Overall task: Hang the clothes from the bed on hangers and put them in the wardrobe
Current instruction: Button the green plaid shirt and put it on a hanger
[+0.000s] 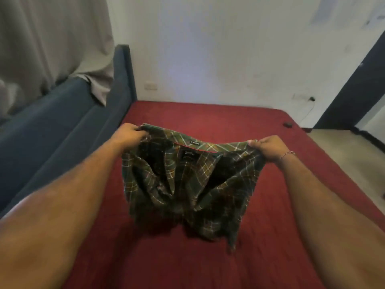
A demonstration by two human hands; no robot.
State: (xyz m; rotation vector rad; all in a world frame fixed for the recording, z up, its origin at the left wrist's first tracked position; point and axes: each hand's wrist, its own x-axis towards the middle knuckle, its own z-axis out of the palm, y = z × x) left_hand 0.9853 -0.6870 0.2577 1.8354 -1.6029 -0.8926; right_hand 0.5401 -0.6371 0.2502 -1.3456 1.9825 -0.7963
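A bed point(270, 205) with a dark red cover fills the lower half of the head view, its far edge meeting a white wall point(218, 49). At ten o'clock, a blue upholstered headboard point(62, 126) runs along the bed's left side, a grey curtain point(52, 38) spilling over its top. At three o'clock, a small dark object point(288, 124) (too small to identify) lies near the bed's far right corner, below a wall socket with a plugged-in cable point(311, 101); a dark door frame point(350, 86) stands beside it.

At centre, a green plaid shirt point(187, 180) hangs above the cover — stretched wide by its collar edge, labels showing, its hem blurred. The left hand point(131, 135) clutches the shirt's upper left corner, fingers curled into the cloth. The right hand point(267, 148), a thin bracelet point(288, 153) at its wrist, grips the upper right corner, thumb on top.
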